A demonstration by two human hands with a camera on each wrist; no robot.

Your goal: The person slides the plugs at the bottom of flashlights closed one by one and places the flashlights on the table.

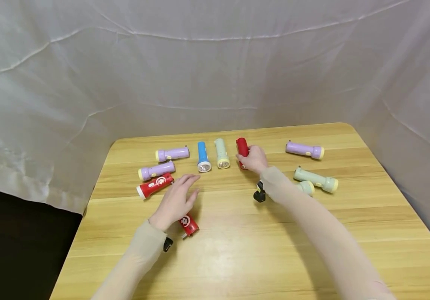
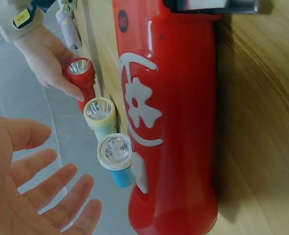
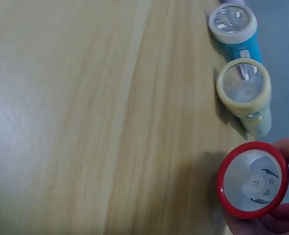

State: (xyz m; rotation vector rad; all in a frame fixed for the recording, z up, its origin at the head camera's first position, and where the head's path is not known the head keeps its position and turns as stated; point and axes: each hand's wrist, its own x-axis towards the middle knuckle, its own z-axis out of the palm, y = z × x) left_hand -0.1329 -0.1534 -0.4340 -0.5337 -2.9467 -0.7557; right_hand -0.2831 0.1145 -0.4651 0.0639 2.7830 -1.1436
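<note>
My right hand grips a red flashlight at the back of the wooden table; its red-rimmed lens faces the camera in the right wrist view. Left of it lie a pale green flashlight with a yellow rim and a blue flashlight with a white rim, side by side. My left hand holds nothing, its fingers spread. Below that hand lies another red flashlight with a white flower mark, partly covered by the hand in the head view and large in the left wrist view.
At the left lie a white-rimmed red flashlight and two purple ones, a nearer and a farther. At the right are a purple flashlight, a pale green one and another partly behind my sleeve. Grey cloth hangs behind.
</note>
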